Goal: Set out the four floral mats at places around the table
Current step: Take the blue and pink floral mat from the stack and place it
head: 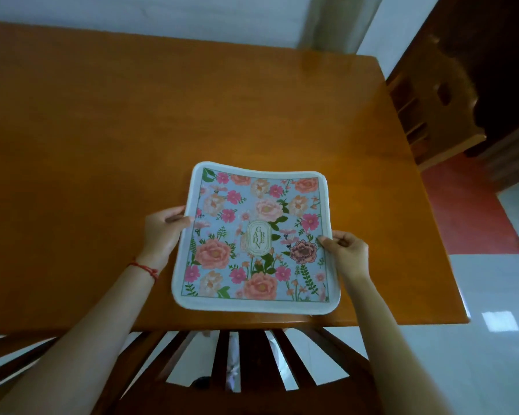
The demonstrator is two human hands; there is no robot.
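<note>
**Mat going down at near-edge place**

Square floral mat w/ white border & "Garden" label (pixel 256 239) held over glossy orange-brown wooden desk (pixel 102 145), just inside near edge, above slatted dark wood chair back (pixel 246 363). Left hand (pixel 162 232) pinches left edge; right hand (pixel 346 254) pinches right edge, fingers curled round the border. Far edge bows slightly; can't tell if mat fully rests flat.

Step, prob.: placing one mat. No other mats in view. Next: lower, square to desk edge, release both sides, then fetch another.

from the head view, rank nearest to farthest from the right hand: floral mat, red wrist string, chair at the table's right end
1. floral mat: held at its right edge by the right hand.
2. red wrist string: across the mat, on the left wrist.
3. chair: beyond the table's far right end.
</note>
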